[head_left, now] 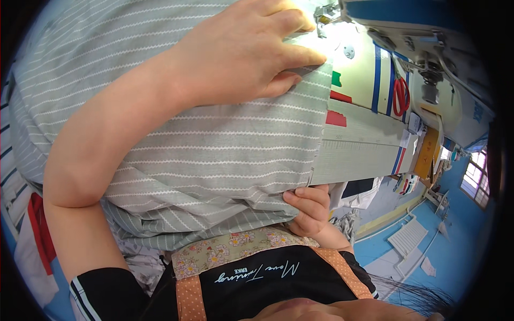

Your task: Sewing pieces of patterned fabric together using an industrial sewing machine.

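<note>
Here, positions are given relative to the sewing machine [423,59].
Fabric: grey white-striped cloth [214,155] lay spread on the table before the machine, its edge fed toward the needle.
Left hand [246,51]: fingers flat and spread, pressing the cloth beside the needle to steady it.
Right hand [309,208]: fingers clamped on the near cloth edge, keeping it taut.
Scissors [400,96]: red-handled, resting on the machine bed.

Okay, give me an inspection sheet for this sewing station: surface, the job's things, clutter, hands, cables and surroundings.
Surface: pale sewing table with red, green and blue tape marks.
Job's things: grey white-striped fabric spread across the table up to the sewing machine.
Clutter: red-handled scissors beside the machine.
Hands: left hand pressed flat on the fabric near the needle; right hand, fingers pinching the fabric's near edge.
Cables: nothing seen.
Surroundings: blue floor, window at right.
</note>
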The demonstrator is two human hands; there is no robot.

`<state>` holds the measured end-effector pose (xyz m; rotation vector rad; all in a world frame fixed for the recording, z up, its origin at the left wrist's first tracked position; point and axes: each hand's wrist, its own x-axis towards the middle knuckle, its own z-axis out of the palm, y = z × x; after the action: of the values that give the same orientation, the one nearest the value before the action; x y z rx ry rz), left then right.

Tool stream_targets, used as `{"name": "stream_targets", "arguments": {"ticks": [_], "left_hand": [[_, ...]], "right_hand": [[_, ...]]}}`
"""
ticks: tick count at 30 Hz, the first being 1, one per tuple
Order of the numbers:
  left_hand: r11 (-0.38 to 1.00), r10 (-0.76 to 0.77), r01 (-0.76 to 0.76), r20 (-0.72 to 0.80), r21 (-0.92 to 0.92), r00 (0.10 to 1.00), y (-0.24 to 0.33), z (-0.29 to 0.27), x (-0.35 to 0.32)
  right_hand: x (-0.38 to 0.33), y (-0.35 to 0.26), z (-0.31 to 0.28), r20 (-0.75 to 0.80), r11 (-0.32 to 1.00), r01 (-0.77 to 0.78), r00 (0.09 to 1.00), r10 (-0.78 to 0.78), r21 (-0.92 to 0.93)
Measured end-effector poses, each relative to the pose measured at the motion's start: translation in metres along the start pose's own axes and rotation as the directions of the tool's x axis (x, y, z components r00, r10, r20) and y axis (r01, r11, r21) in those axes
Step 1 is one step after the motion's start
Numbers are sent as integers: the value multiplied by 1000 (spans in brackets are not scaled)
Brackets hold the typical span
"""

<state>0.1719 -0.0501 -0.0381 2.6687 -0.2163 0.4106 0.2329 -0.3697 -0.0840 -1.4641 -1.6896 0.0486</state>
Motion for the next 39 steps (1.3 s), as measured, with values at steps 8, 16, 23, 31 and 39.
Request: {"name": "stream_targets", "arguments": {"ticks": [8, 16, 23, 31, 39], "left_hand": [[926, -356, 354, 5, -129, 934, -24, 1, 19], [988, -108, 121, -136, 95, 985, -62, 6, 43], [958, -265, 260, 23, 117, 964, -33, -27, 38], [997, -31, 35, -59, 66, 998, 85, 19, -31], [941, -249, 256, 57, -221, 967, 194, 18, -91]], "right_hand": [[-3, 2, -2, 13, 999, -27, 1000, 28, -29], [-8, 2, -4, 47, 1000, -15, 999, 15, 15], [-1, 2, 0, -40, 1000, 19, 999, -19, 10], [-3, 7, -2, -93, 995, 93, 992, -90, 32], [-10, -7, -9, -34, 997, -4, 999, 2, -75]]}}
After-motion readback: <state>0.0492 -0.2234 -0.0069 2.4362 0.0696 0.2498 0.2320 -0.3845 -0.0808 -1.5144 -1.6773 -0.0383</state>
